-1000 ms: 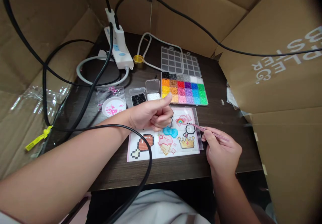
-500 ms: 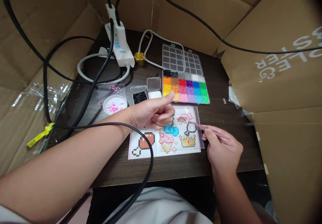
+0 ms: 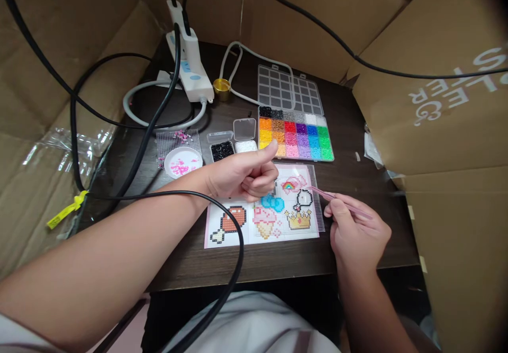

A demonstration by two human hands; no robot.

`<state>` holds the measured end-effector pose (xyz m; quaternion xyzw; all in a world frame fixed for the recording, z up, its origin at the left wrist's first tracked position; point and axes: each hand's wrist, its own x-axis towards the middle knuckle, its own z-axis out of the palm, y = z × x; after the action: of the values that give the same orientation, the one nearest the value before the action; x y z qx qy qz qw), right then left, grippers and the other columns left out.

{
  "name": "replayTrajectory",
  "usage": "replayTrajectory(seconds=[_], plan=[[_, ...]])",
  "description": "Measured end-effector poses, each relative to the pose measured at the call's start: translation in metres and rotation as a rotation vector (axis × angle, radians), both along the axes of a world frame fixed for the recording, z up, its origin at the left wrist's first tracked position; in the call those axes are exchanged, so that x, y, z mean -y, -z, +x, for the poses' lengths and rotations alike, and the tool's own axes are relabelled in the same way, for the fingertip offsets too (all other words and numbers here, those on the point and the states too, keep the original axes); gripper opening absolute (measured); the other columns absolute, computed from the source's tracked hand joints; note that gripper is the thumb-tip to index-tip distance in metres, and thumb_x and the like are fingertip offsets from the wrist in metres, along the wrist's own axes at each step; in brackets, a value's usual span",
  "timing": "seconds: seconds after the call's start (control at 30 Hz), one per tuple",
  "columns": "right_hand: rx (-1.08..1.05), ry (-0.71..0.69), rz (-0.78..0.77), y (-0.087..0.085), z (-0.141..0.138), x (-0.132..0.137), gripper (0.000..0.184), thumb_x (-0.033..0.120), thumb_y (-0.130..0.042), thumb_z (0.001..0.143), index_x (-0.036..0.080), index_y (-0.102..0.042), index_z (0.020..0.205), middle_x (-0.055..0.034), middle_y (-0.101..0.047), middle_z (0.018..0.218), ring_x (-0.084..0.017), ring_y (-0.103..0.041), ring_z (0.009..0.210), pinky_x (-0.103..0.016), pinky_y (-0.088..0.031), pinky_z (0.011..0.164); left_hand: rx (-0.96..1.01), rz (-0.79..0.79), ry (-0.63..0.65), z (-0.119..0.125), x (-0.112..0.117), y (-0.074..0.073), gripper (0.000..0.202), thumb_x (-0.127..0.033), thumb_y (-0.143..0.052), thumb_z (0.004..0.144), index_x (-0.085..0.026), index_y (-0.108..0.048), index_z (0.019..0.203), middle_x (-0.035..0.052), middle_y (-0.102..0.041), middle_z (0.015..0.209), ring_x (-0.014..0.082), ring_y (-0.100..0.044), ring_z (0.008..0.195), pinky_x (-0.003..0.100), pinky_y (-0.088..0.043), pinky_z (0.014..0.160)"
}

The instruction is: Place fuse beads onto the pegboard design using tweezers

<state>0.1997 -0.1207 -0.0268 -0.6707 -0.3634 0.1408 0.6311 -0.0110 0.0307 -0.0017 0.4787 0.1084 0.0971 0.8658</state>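
lying beneath curled left hand [image 3: 252,177]: patterned sheet [image 3: 251,224], beside right hand [image 3: 359,232] pinching tweezers [image 3: 326,195].

Right hand [image 3: 359,234] gripping pink tweezers [image 3: 327,196], tips beside a bead outline [image 3: 298,204]; left hand [image 3: 250,177] (thumb extended) over the pattern sheet [image 3: 216,213]; open bead box [image 3: 273,91] behind, on the table [image 3: 278,260].

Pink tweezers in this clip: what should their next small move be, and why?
I'd probably have the right hand carry the pink tweezers to the black-bead tub for a bead. I can't make out one at the tips, which sit near the black outline on the pattern sheet, and the tub's lid stands open.
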Motion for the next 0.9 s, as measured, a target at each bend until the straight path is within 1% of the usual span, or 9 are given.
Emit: replayTrajectory(seconds=[0.07, 0.2, 0.37, 0.53, 0.7, 0.9], plan=[[0.006, -0.002, 0.012, -0.001, -0.001, -0.001, 0.01, 0.026, -0.08, 0.077, 0.017, -0.082, 0.083, -0.0026, -0.071, 0.062, -0.011, -0.059, 0.052, -0.023, -0.047, 0.049, -0.001, 0.013, 0.008, 0.0, -0.001, 0.001, 0.072, -0.084, -0.035, 0.083, -0.021, -0.041, 0.05, -0.0037, -0.026, 0.049, 0.0104, -0.026, 0.041, 0.027, -0.026, 0.037], [-0.008, 0.001, -0.046, -0.004, -0.001, -0.002, 0.014, 0.028, -0.08, 0.077, 0.017, -0.082, 0.087, -0.0034, -0.072, 0.065, -0.011, -0.061, 0.053, -0.023, -0.05, 0.05, -0.004, 0.01, 0.025, 0.001, -0.003, 0.002, 0.072, -0.085, -0.035, 0.083, -0.021, -0.041, 0.051, -0.0044, -0.024, 0.048, 0.0105, -0.025, 0.041, 0.027, -0.027, 0.037], [0.002, 0.012, -0.077, -0.005, -0.001, -0.003, 0.018, 0.03, -0.08, 0.077, 0.016, -0.082, 0.088, -0.0046, -0.074, 0.067, -0.013, -0.063, 0.054, -0.025, -0.053, 0.051, 0.007, -0.02, 0.035, -0.002, -0.001, 0.001, 0.069, -0.081, -0.034, 0.087, -0.02, -0.039, 0.054, -0.0047, -0.026, 0.052, 0.0095, -0.023, 0.044, 0.026, -0.025, 0.04], [0.022, -0.002, -0.141, -0.009, -0.004, -0.003, 0.017, 0.03, -0.079, 0.077, 0.018, -0.082, 0.088, -0.0048, -0.077, 0.071, -0.015, -0.068, 0.058, -0.027, -0.058, 0.056, 0.045, -0.073, 0.051, -0.004, 0.0, 0.002, 0.065, -0.072, -0.03, 0.095, -0.019, -0.039, 0.057, -0.0054, -0.026, 0.054, 0.0088, -0.02, 0.048, 0.024, -0.02, 0.045], [0.052, -0.014, -0.162, -0.011, -0.004, -0.002, 0.014, 0.028, -0.078, 0.078, 0.018, -0.082, 0.087, -0.0052, -0.078, 0.075, -0.018, -0.073, 0.065, -0.03, -0.062, 0.062, 0.055, -0.085, 0.059, -0.004, 0.0, 0.002, 0.064, -0.071, -0.032, 0.095, -0.019, -0.04, 0.058, -0.0056, -0.027, 0.055, 0.0094, -0.019, 0.049, 0.025, -0.019, 0.046], [0.059, -0.033, -0.152, -0.009, -0.003, -0.001, 0.013, 0.028, -0.078, 0.078, 0.019, -0.082, 0.087, -0.0047, -0.079, 0.076, -0.018, -0.074, 0.066, -0.028, -0.062, 0.063, 0.074, -0.082, 0.055, -0.004, 0.001, 0.002, 0.065, -0.07, -0.024, 0.097, -0.019, -0.039, 0.059, -0.0058, -0.025, 0.056, 0.0098, -0.017, 0.05, 0.026, -0.018, 0.047]])
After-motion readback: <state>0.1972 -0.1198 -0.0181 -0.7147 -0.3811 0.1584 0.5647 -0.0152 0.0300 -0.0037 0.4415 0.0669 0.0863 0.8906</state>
